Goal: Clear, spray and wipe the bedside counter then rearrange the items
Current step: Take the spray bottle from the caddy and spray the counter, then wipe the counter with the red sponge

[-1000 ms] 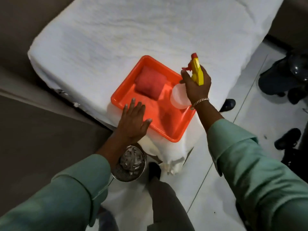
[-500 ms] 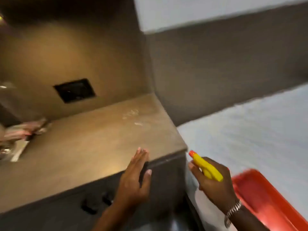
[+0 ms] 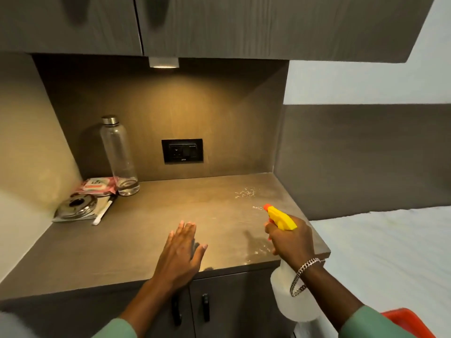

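Note:
My right hand (image 3: 291,240) grips a spray bottle (image 3: 288,296) with a yellow head and red nozzle, aimed left over the brown bedside counter (image 3: 151,223). Droplets (image 3: 245,192) lie on the counter's right part. My left hand (image 3: 181,252) hovers flat and open over the counter's front edge, holding nothing. At the back left of the counter stand a clear water bottle (image 3: 119,157), a pink wipes pack (image 3: 97,186), a steel lid on papers (image 3: 76,209) and a white pen (image 3: 103,212).
A black socket plate (image 3: 182,150) sits in the back wall under a small lamp (image 3: 163,62). Overhead cabinets hang above. Cupboard doors with black handles (image 3: 205,307) are below the counter. The white bed (image 3: 390,252) lies right, with the orange tray's corner (image 3: 410,320) at bottom right.
The view has swung from the bed and orange tray up to the counter. My right hand carried the spray bottle from the tray to the counter's right edge; my left hand rose over the counter top.

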